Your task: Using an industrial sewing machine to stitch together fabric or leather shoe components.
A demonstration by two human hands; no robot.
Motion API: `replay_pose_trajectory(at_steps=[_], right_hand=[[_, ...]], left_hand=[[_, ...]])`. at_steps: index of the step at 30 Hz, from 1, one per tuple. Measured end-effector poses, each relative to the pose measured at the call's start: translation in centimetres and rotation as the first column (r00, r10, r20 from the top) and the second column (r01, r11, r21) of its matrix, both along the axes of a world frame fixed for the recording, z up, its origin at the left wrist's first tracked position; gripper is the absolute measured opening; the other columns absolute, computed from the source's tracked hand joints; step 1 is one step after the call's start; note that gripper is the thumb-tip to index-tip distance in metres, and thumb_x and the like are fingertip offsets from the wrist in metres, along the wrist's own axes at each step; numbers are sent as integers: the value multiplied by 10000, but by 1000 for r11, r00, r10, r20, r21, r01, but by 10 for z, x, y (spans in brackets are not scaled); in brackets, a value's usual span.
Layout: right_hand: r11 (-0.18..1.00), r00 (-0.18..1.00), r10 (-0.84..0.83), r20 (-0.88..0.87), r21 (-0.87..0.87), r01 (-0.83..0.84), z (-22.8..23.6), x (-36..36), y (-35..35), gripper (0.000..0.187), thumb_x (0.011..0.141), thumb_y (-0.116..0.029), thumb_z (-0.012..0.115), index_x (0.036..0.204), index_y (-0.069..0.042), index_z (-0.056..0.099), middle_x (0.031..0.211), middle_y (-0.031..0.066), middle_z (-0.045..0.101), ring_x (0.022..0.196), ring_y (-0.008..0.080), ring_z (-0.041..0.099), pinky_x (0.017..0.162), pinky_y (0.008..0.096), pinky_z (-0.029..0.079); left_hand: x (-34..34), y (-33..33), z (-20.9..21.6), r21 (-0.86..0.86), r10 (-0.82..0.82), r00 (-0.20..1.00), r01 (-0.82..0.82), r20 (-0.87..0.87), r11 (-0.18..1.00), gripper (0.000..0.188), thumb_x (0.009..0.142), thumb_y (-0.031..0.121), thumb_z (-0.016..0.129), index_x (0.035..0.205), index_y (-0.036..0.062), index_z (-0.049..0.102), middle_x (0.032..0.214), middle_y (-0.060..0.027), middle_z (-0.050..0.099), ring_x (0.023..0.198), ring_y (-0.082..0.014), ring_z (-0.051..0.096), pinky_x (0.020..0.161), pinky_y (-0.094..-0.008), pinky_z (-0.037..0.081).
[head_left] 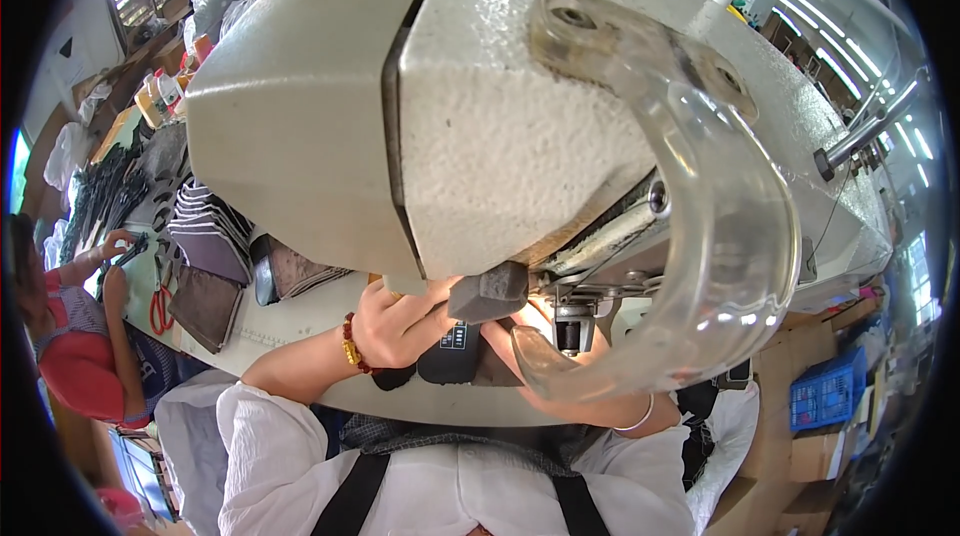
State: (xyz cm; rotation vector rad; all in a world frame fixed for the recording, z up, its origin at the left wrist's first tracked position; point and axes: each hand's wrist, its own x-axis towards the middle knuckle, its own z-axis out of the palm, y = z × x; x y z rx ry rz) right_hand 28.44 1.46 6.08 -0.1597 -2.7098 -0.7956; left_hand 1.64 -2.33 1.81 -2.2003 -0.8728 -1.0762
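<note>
A big beige sewing machine head (510, 126) fills the middle of the view. Below it, my left hand (393, 324), with a beaded bracelet at the wrist, has its fingers curled at a dark cloth piece (480, 369) bearing a small printed patch. A dark grey block (490, 292) on the machine covers its fingertips. My right hand (540, 361) grips the other side of this cloth beside the needle area, partly behind a curved clear plastic guard (740, 236). A small metal cylinder (572, 328) with a dark core sits over that hand.
Left on the table lie striped folded cloths (210, 226), brown cloth pieces (205, 306) and red-handled scissors (161, 306). Another person (90, 336) works at the far left with dark pieces in hand. A blue crate (828, 391) stands among cardboard boxes at the right.
</note>
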Motion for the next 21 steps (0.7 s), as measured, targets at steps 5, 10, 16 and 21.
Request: replay_pose_trajectory(at_steps=[5, 10, 16, 21], right_hand=[[996, 1000, 13, -10, -93, -14, 4, -3, 0, 641, 841, -15, 641, 1461, 102, 523, 1424, 177, 606, 1214, 270, 681, 993, 409, 623], [972, 987, -82, 140, 230, 48, 6, -6, 1, 603, 833, 15, 670, 1418, 114, 558, 1423, 170, 614, 1282, 259, 633, 1036, 341, 600], [986, 998, -51, 41, 158, 43, 7, -10, 2, 552, 841, 6, 679, 1378, 109, 596, 1422, 177, 623, 1297, 259, 608, 1112, 338, 547], [964, 995, -38, 95, 264, 12, 6, -8, 5, 588, 783, -52, 709, 1343, 107, 626, 1387, 175, 646, 1296, 255, 603, 1055, 343, 585]], left_hand=[[-1, 1, -6, -19, -1, 1000, 1, 6, 1000, 211, 708, 44, 781, 899, -39, 752, 1082, -180, 749, 890, -270, 717, 664, -360, 567], [2, 5, -19, -16, 48, 998, -47, 50, 999, 259, 704, 56, 780, 945, -36, 761, 1087, -171, 748, 923, -290, 731, 687, -381, 575], [0, 7, -29, -121, -10, 988, 29, 157, 992, 286, 680, 35, 766, 955, -44, 760, 1072, -165, 745, 924, -305, 732, 711, -407, 585], [0, 11, -21, -47, -18, 989, 25, 149, 999, 274, 685, 12, 766, 953, -41, 759, 1049, -166, 737, 930, -317, 720, 717, -408, 585]])
